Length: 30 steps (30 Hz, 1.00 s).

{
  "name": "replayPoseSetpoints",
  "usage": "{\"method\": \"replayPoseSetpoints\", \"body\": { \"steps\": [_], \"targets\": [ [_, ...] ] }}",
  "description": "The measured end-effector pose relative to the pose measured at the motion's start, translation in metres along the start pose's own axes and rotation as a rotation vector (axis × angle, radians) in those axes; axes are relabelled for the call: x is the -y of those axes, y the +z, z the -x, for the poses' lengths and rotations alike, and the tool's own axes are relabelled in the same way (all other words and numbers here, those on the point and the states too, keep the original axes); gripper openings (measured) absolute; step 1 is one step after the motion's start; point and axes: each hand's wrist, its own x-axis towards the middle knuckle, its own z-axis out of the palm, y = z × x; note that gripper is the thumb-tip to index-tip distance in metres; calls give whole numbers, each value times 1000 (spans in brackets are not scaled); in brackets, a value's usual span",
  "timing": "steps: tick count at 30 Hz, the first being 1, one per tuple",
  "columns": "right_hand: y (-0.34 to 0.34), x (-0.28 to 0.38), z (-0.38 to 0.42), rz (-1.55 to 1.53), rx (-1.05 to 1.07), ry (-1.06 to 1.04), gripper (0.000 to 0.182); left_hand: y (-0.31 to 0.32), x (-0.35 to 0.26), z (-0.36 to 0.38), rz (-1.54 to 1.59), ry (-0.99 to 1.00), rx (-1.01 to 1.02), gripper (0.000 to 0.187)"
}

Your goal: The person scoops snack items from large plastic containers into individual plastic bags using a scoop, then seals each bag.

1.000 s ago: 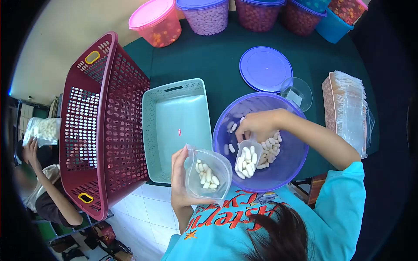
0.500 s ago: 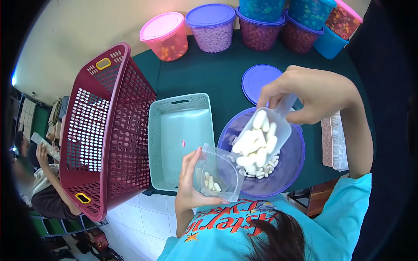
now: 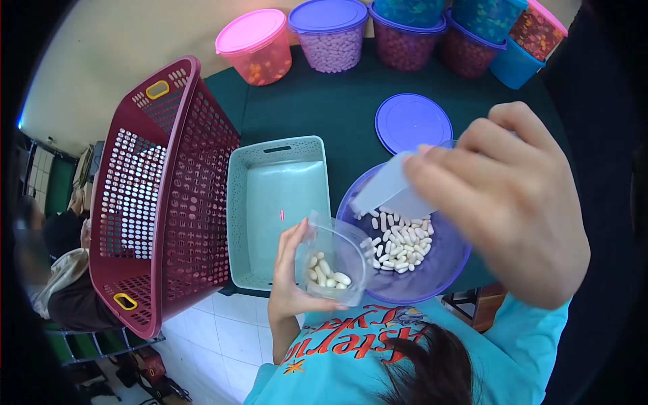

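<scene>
Tilted scoop, soft bag: spill risk at the mouth

Risk: the scoop (image 3: 388,192) is tipped, its lip toward the left and near side, its inside turned out of view; load cannot be read. If that lip stops short of the bag (image 3: 347,250), white pieces could drop outside it. Probable causes: too steep a tilt, or the bag's mouth sagging inward, since its wall looks thin and soft. A miss to the right should fall harmlessly into the purple bowl (image 3: 455,266); a miss to the left might reach the green basket (image 3: 283,182). A bump from the scoop could also fold the bag's rim. All this is judgement.

Hands: right hand (image 3: 520,196) holds the scoop, fingers curled at its right end, raised above the bowl's right side. Left hand (image 3: 289,277) is spread round the bag, thumb on the near side, fingers on the far side, its mouth held wide.

Positions: the bag is just right of the left palm, touching it, and near-left of the scoop. A small group of pieces lies low in the bag. A larger heap (image 3: 408,246) rests in the bowl, left of the right hand.
</scene>
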Motion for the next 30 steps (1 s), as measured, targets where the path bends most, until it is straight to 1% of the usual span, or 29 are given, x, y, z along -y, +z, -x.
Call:
{"method": "replayPoseSetpoints", "body": {
  "steps": [2, 3, 4, 5, 6, 8, 9, 11, 12, 13, 14, 15, 16, 17, 19, 20, 21, 23, 24, 25, 26, 27, 28, 29, 30],
  "targets": [
    [17, -5, 6, 111, 221, 43, 16, -4, 19, 12, 367, -60, -96, 122],
    [35, -4, 9, 105, 361, -1, 13, -7, 26, 15, 364, -66, -104, 122],
    [61, -2, 14, 99, 499, -46, 10, -11, 33, 16, 553, -74, -187, 125],
    [95, 0, 24, 65, 546, -72, 12, -16, 37, 16, 743, -77, -269, 129],
    [129, 3, 34, 90, 575, -99, 10, -20, 37, 14, 742, -78, -274, 129],
    [182, 2, 49, 56, 550, -219, 9, -25, 35, 12, 677, -41, -347, 124],
    [196, 0, 53, 52, 549, -222, 9, -25, 36, 13, 674, -44, -350, 124],
    [214, 0, 55, 12, 411, -354, 8, -23, 39, 15, 689, 16, -370, 117],
    [215, 4, 53, 19, 501, -374, 5, -23, 38, 14, 683, 11, -378, 117],
    [220, 7, 56, 12, 498, -384, 5, -22, 37, 11, 959, 120, -324, 125],
    [226, 9, 61, -2, 582, -387, 5, -23, 36, 11, 1231, 236, -260, 133],
    [227, 11, 62, -15, 667, -387, 8, -26, 37, 15, 1224, 233, -268, 133],
    [227, 11, 63, -74, 804, -371, 9, -31, 38, 18, 1323, 180, -308, 132],
    [227, 12, 63, -73, 805, -379, 9, -32, 39, 22, 1425, 127, -348, 132],
    [221, 13, 60, -220, 1055, -311, 8, -32, 40, 26, 1424, 124, -366, 131],
    [218, 12, 57, -264, 1118, -301, 14, -31, 41, 26, 1425, 120, -375, 131],
    [217, 9, 56, -261, 1120, -295, 14, -30, 42, 27, 1427, 116, -383, 130],
    [215, -2, 53, -628, 1128, -194, 26, -25, 44, 25, 1436, 104, -394, 130],
    [208, -5, 45, -693, 1162, -144, 34, -24, 48, 23, 1444, 102, -389, 130],
    [201, -11, 42, -692, 1164, -136, 34, -25, 52, 21, 1314, 182, -295, 129],
    [194, -16, 39, -859, 1198, -70, 36, -25, 54, 19, 1180, 255, -202, 129],
    [188, -21, 36, -1028, 1223, -3, 37, -24, 42, 20, 1181, 252, -196, 129],
    [182, -26, 36, -1106, 1183, 25, 42, -22, 20, 22, 963, 34, -262, 128],
    [174, -31, 35, -1105, 1178, 33, 42, -19, 8, 24, 738, -175, -320, 127],
    [164, -37, 34, -1152, 1108, 29, 43, -17, 9, 24, 741, -171, -312, 127]
  ]
}}
